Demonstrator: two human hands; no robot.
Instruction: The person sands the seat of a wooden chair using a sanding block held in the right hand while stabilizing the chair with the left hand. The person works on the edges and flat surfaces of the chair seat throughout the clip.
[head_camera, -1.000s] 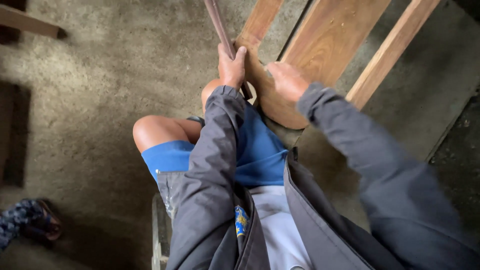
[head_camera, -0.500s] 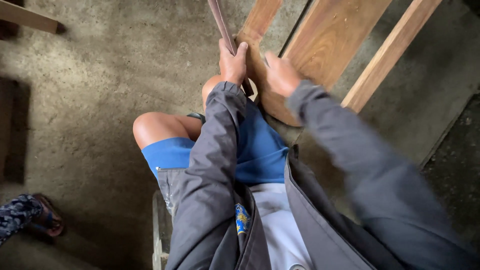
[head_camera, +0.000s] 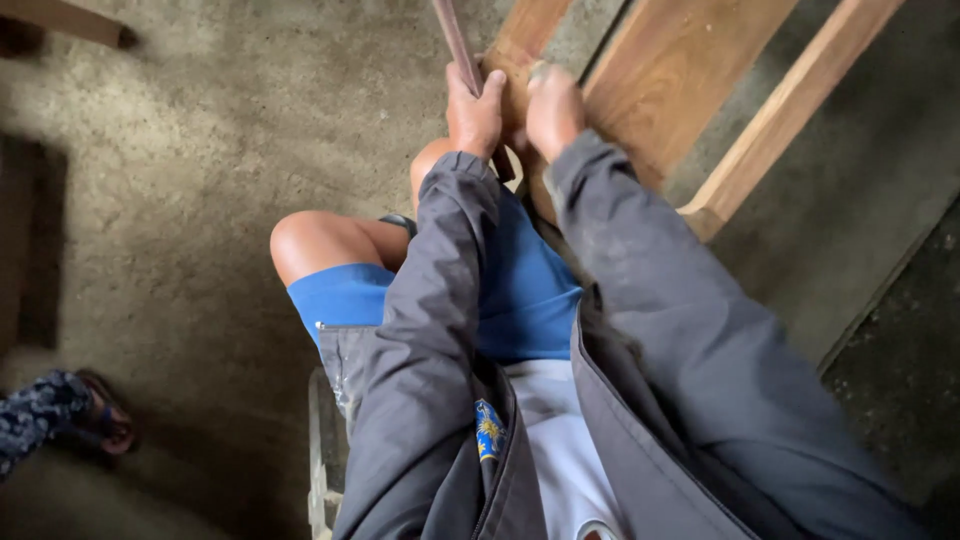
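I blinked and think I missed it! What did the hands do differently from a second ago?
The right hand slid left across the wooden frame and now sits close beside the left hand. The left hand stayed wrapped around the thin dark strip. The frame itself still rests against the knees, on the concrete floor.

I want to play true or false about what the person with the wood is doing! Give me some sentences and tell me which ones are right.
1. The left hand grips a thin dark wooden strip. True.
2. The right hand rests on the grey concrete floor. False: it lies on the curved brown wooden board, right beside the left hand.
3. The person wears blue shorts and a grey jacket. True.
4. The two hands are far apart. False: they sit close together at the board's near end.
5. A foot in a sandal shows at the left edge. True.
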